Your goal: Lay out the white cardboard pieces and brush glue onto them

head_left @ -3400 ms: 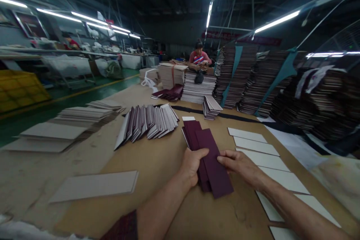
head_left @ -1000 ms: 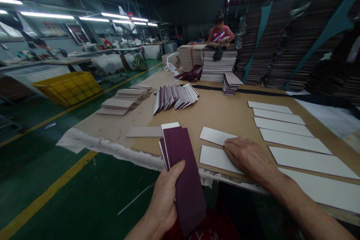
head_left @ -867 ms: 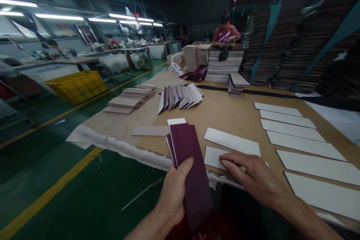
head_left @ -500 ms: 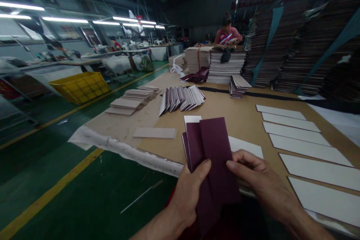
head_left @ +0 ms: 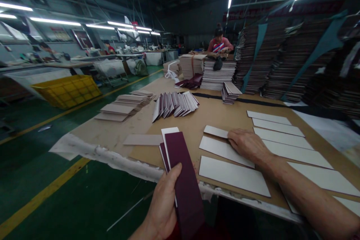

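Note:
My left hand [head_left: 165, 202] is closed around a small stack of long maroon panels [head_left: 184, 180], its thumb pressed on the top one. A white-faced panel edge shows among them at the upper end. Over the table, my right hand [head_left: 244, 142] has its fingers curled onto the right end of a white panel [head_left: 215, 131]; the fingertips are partly hidden. Two more white panels, a middle one [head_left: 222, 149] and a nearer one [head_left: 232, 175], lie below it in the same column.
Several white panels [head_left: 295, 142] lie in a column at right. A fanned row of maroon-and-white panels [head_left: 177, 104], beige boards [head_left: 120, 107] and one loose beige strip [head_left: 144, 140] lie at left. Tall stacks stand behind, near a co-worker [head_left: 221, 45]. A yellow bin [head_left: 66, 90] is on the floor.
My right hand has let go of the maroon panel and reached out to the white panel on the table. My left hand has shifted left with its stack; the view has turned slightly right.

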The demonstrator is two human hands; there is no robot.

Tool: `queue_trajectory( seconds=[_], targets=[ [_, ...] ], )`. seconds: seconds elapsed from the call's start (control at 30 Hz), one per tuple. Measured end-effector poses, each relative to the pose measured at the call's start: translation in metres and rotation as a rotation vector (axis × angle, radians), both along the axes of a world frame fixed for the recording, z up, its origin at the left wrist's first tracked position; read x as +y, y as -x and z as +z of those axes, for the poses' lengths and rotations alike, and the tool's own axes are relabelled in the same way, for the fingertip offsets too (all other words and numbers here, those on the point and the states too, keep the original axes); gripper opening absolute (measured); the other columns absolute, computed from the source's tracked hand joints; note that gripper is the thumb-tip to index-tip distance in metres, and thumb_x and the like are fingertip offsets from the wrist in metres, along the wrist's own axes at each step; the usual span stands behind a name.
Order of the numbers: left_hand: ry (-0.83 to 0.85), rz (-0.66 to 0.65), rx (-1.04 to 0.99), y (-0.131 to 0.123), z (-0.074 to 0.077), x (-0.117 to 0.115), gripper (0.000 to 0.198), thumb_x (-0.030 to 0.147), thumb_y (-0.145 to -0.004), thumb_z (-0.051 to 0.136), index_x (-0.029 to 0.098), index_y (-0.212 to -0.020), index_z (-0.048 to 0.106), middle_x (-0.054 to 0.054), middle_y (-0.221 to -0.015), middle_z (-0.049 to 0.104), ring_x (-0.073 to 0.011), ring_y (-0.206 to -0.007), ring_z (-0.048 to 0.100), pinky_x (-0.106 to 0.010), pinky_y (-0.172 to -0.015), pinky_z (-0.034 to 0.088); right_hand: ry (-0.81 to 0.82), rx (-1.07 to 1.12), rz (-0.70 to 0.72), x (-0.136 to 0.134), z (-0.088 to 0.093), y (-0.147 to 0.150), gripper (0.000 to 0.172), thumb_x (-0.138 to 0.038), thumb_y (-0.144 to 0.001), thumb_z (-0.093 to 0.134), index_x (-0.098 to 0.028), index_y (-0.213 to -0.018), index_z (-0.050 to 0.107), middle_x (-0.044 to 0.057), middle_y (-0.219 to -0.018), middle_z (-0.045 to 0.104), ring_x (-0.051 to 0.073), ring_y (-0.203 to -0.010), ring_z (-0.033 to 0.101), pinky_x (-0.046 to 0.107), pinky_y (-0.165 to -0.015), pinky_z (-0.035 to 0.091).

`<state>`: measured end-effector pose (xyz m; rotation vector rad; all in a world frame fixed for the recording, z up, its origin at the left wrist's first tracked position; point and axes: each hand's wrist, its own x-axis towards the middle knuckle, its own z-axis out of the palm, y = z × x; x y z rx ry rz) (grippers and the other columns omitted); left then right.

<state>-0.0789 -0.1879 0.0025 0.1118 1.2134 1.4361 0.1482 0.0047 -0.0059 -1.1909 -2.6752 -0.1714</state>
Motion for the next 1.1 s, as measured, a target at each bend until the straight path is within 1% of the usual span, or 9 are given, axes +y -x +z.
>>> queue_trajectory(
  seconds=[0.23,0.37,0.47,0.6,0.73,0.87,0.97,1.03,1.1],
  targets=[
    [-0.003,0.006,-0.021,0.002,0.004,0.003,0.027,0.023,-0.096,0.060,0.003,-0.112,0.072,-0.019,-0.102,0.077,-0.0200,-0.075,0.074,-0.029,-0.068,0.062,0.143,0.031,0.056,-0.018,-0.006,0.014,0.024,-0.025,-0.102,0.046,-0.021,-0.099,0.069,0.007,-0.103,0.071,0.022,-0.097,0.064,0.032,-0.089,0.048],
    [0.018,-0.012,-0.042,-0.001,0.006,0.004,0.027,0.024,-0.096,0.060,0.003,-0.109,0.073,-0.017,-0.095,0.077,-0.0184,-0.068,0.072,-0.027,-0.061,0.061,0.187,0.058,0.067,-0.024,-0.014,0.018,0.023,-0.034,-0.097,0.058,-0.019,-0.111,0.068,0.013,-0.117,0.068,0.030,-0.112,0.060,0.041,-0.098,0.047],
    [0.026,-0.017,-0.060,0.000,0.007,0.005,0.028,0.024,-0.097,0.059,0.004,-0.110,0.073,-0.018,-0.100,0.077,-0.0190,-0.070,0.073,-0.026,-0.062,0.061,0.225,0.070,0.109,-0.023,-0.014,0.011,0.022,-0.033,-0.096,0.060,-0.022,-0.113,0.068,0.011,-0.119,0.068,0.028,-0.113,0.060,0.040,-0.099,0.047],
    [0.030,-0.007,-0.049,0.001,0.009,0.005,0.028,0.025,-0.096,0.060,0.004,-0.109,0.073,-0.017,-0.094,0.078,-0.0187,-0.066,0.072,-0.027,-0.060,0.061,0.265,0.074,0.153,-0.010,-0.007,0.004,0.024,-0.037,-0.098,0.057,-0.024,-0.116,0.068,0.007,-0.123,0.068,0.024,-0.115,0.061,0.035,-0.102,0.046],
    [0.038,-0.011,-0.122,0.000,0.016,0.006,0.029,0.026,-0.098,0.058,0.003,-0.108,0.073,-0.016,-0.093,0.077,-0.0183,-0.066,0.072,-0.027,-0.061,0.060,0.235,0.080,0.037,0.015,-0.009,0.004,0.042,-0.038,-0.101,0.044,-0.013,-0.130,0.061,0.018,-0.141,0.058,0.030,-0.131,0.051,0.044,-0.113,0.037],
    [0.002,-0.060,-0.156,0.002,0.015,0.003,0.033,0.028,-0.100,0.053,0.002,-0.107,0.072,-0.016,-0.091,0.076,-0.0184,-0.068,0.071,-0.027,-0.063,0.060,0.253,0.060,-0.033,0.025,-0.023,0.000,0.047,-0.040,-0.098,0.044,-0.009,-0.127,0.064,0.024,-0.140,0.057,0.038,-0.129,0.052,0.054,-0.111,0.038],
    [-0.083,-0.058,-0.037,0.005,0.006,0.003,0.030,0.030,-0.091,0.066,0.005,-0.107,0.071,-0.015,-0.092,0.076,-0.0194,-0.070,0.071,-0.029,-0.064,0.060,0.285,0.075,-0.018,0.014,-0.024,-0.003,0.050,-0.045,-0.097,0.043,-0.012,-0.127,0.065,0.021,-0.140,0.058,0.039,-0.129,0.052,0.057,-0.110,0.038],
    [-0.116,-0.037,0.012,0.004,0.000,0.004,0.035,0.031,-0.083,0.075,0.008,-0.109,0.068,-0.013,-0.091,0.076,-0.0205,-0.071,0.071,-0.030,-0.064,0.059,0.303,0.093,0.018,-0.003,-0.016,0.002,0.052,-0.049,-0.097,0.041,-0.014,-0.129,0.064,0.019,-0.137,0.061,0.037,-0.127,0.054,0.054,-0.110,0.039],
    [-0.139,-0.038,0.043,0.001,-0.001,0.007,0.044,0.033,-0.077,0.081,0.010,-0.111,0.067,-0.011,-0.090,0.077,-0.0223,-0.073,0.071,-0.032,-0.065,0.059,0.403,0.189,0.065,-0.027,-0.001,0.013,0.055,-0.054,-0.098,0.039,-0.018,-0.131,0.063,0.016,-0.136,0.062,0.033,-0.125,0.056,0.048,-0.108,0.043]
  ],
)
